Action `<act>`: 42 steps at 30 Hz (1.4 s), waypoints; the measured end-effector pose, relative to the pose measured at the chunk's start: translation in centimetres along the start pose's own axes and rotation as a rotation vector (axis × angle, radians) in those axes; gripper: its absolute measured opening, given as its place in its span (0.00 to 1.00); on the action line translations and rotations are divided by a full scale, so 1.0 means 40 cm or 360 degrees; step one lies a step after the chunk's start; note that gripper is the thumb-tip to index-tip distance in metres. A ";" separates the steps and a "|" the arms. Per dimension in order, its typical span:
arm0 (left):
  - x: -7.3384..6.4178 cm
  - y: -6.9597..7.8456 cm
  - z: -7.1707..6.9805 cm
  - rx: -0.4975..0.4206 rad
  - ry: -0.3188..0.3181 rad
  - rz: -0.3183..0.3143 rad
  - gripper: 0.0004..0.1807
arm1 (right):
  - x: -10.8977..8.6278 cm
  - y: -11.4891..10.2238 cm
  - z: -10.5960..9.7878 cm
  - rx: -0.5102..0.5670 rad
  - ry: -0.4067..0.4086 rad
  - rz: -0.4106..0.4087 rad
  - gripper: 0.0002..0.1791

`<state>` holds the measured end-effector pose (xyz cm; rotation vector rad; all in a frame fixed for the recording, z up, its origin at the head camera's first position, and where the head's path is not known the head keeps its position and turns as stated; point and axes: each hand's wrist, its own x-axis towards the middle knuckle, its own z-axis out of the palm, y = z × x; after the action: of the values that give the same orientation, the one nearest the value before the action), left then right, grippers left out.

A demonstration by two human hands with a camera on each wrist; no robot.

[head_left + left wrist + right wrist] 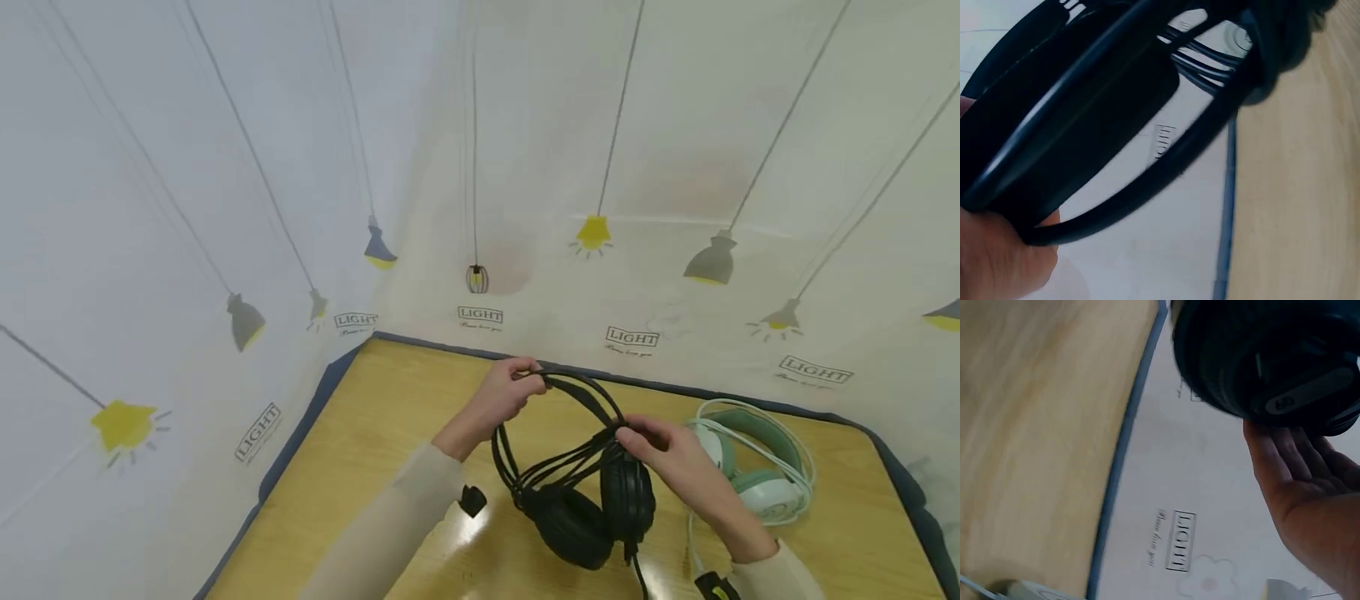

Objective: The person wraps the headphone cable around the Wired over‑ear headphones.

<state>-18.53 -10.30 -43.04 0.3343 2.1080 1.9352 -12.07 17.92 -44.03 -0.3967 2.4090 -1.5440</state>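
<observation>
A pair of black headphones (572, 527) is held over the table, both ear cups hanging toward the front edge. Thin black cable is looped along the headband and crosses between its sides. My left hand (510, 390) grips the top of the headband; in the left wrist view its thumb side wraps the padded band (1104, 125). With thumb and fingers, my right hand (678, 462) pinches the headband just above the right ear cup (627, 492). The right wrist view has that hand's fingers (1291, 450) passing behind the dark ear cup, their tips hidden.
Green and white headphones (768, 496), wrapped in their pale cable, lie right of my right hand on the wooden table (405, 392). A pale wall covering (525, 167) printed with lamps rises behind the table's blue edge (712, 393).
</observation>
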 end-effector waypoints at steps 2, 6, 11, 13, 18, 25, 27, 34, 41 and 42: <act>0.034 -0.008 0.015 0.0034 -0.0097 -0.0019 0.09 | -0.005 0.010 -0.007 -0.0023 0.0022 0.0149 0.34; 0.083 -0.038 0.028 0.0029 -0.0266 -0.0095 0.07 | -0.012 0.045 -0.003 0.0118 0.0043 0.0334 0.36; 0.089 -0.100 -0.020 0.0150 -0.0268 -0.0162 0.10 | 0.034 0.092 0.068 0.0458 0.0049 0.0389 0.36; 0.088 -0.126 -0.036 0.0319 -0.0276 -0.0155 0.16 | 0.051 0.113 0.097 0.0609 0.0094 0.0431 0.36; 0.077 -0.170 -0.049 0.0583 -0.0263 -0.0145 0.36 | 0.057 0.172 0.125 0.0850 0.0272 0.0576 0.34; 0.023 -0.233 -0.016 -0.0049 0.0337 -0.0267 0.35 | 0.070 0.237 0.115 0.1225 0.0529 0.0662 0.16; 0.007 -0.252 0.023 -0.0137 0.0385 -0.0328 0.36 | 0.075 0.254 0.115 0.1328 0.0605 0.0641 0.14; -0.025 -0.288 0.101 -0.0373 0.0297 -0.0362 0.41 | 0.087 0.304 0.132 0.1515 0.0697 0.0671 0.20; -0.012 -0.305 0.110 -0.0504 0.0288 -0.0309 0.30 | 0.098 0.327 0.131 0.1378 0.0663 0.0741 0.20; -0.012 -0.308 0.109 -0.0521 0.0295 -0.0309 0.31 | 0.100 0.327 0.129 0.1283 0.0633 0.0750 0.21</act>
<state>-16.51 -7.45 -55.65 -0.1142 1.8001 2.2122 -15.18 17.36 -58.31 0.6332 1.6702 -2.2733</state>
